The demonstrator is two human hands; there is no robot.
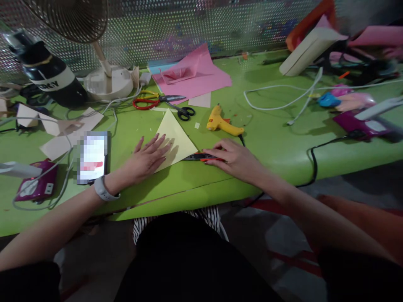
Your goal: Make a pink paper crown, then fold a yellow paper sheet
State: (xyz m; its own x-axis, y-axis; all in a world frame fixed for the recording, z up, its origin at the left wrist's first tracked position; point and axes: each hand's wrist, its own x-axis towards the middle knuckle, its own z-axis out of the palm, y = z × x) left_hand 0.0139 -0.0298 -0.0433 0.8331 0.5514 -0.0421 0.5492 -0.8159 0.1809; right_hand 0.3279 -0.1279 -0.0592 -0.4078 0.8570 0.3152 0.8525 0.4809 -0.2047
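My left hand (149,159) lies flat with its fingers spread on a pale yellow sheet of paper (176,136). The paper forms a triangle, one corner pointing away from me, with part of it under the hand. My right hand (231,159) is closed on a black and red utility knife (198,157), which lies low along the paper's near right edge, its tip towards my left hand. Whether its blade is out I cannot tell. A yellow hot glue gun (223,122) rests just beyond my right hand.
Red-and-yellow-handled scissors (154,99), black-handled scissors (185,113) and pink paper (201,73) lie behind the yellow paper. At left are a phone (92,157), a bottle (53,75), a fan (108,82) and a purple power socket (37,182). A white cable (273,109) crosses the right side.
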